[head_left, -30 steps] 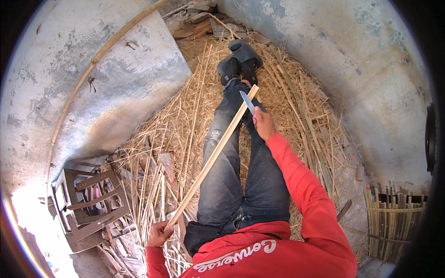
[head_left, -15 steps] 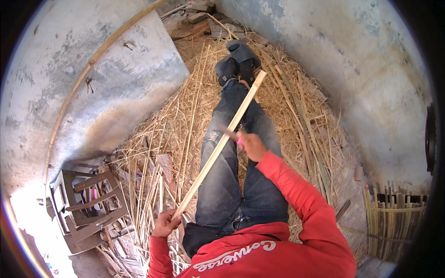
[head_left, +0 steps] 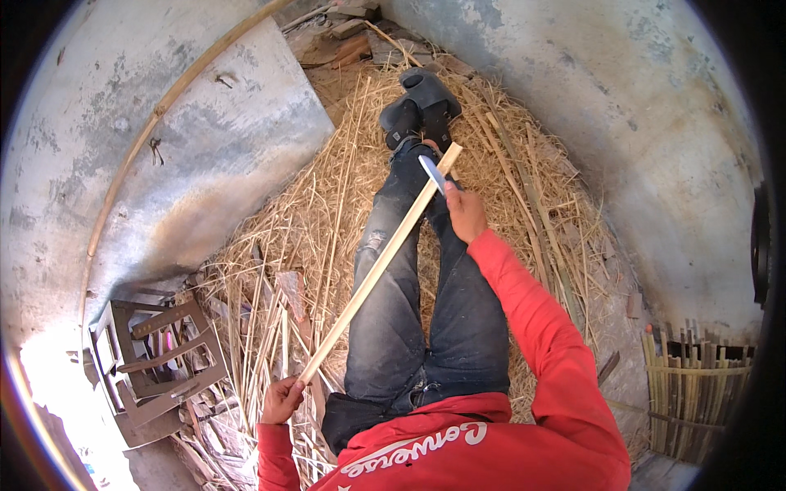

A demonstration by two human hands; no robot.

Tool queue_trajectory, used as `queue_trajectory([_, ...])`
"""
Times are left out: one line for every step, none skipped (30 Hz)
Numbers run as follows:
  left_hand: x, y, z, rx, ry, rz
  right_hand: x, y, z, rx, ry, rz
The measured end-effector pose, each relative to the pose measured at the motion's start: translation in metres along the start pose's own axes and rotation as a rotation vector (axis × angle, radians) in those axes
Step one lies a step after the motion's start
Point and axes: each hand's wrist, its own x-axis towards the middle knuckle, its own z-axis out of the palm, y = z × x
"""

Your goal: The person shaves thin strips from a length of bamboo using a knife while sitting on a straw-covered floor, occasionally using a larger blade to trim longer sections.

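Note:
A long, pale bamboo strip (head_left: 378, 268) lies slantwise over my jeans, from my left hip up toward my feet. My left hand (head_left: 283, 399) pinches its lower end. Near the strip's far end, my right hand (head_left: 467, 213) is closed round a knife, whose handle is mostly hidden in the fingers. The knife's blade (head_left: 431, 173) shows pale and lies across the strip, close to its upper tip. My outstretched legs (head_left: 391, 327) are under the strip, with the dark shoes (head_left: 419, 102) crossed at the far end.
Shavings (head_left: 327, 196) cover the floor round my legs. Loose bamboo strips (head_left: 274, 327) lie at the left, by a brown wooden frame (head_left: 168, 360). A woven bamboo basket (head_left: 696, 393) stands at the right. A curved pole (head_left: 131, 164) leans along the left wall; another wall (head_left: 622, 123) rises at the right.
My right hand has moved with the knife away from me along the bamboo strip, toward its far end. The strip and my left hand have shifted slightly down and left.

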Motion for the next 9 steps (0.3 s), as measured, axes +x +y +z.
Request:
queue_trajectory([0.000, -0.003, 0.000, -0.020, 0.003, -0.004, -0.008, -0.008, 0.002, -0.008, -0.045, -0.039])
queue_trajectory([0.000, -0.005, 0.001, -0.039, 0.004, -0.008, -0.018, -0.014, 0.003, -0.016, -0.089, -0.078])
queue_trajectory([-0.001, -0.008, 0.002, -0.033, 0.009, -0.013, -0.032, -0.026, 0.002, -0.026, -0.136, -0.114])
queue_trajectory([0.000, -0.010, 0.005, -0.028, 0.012, -0.017, -0.047, -0.041, 0.001, -0.042, -0.301, -0.103])
queue_trajectory([0.004, -0.012, 0.009, -0.022, 0.013, -0.011, -0.061, -0.055, 0.002, -0.059, -0.458, -0.098])
queue_trajectory([0.009, -0.014, 0.013, -0.016, 0.031, 0.014, -0.082, -0.051, 0.014, -0.022, -0.472, -0.161])
queue_trajectory([0.012, -0.012, 0.015, -0.010, 0.015, 0.021, -0.091, -0.045, 0.021, -0.002, -0.460, -0.189])
queue_trajectory([0.015, -0.009, 0.016, -0.005, 0.006, 0.028, -0.100, -0.039, 0.030, 0.019, -0.452, -0.219])
queue_trajectory([0.019, -0.005, 0.017, -0.004, 0.002, 0.037, -0.098, -0.040, 0.030, 0.018, -0.449, -0.226])
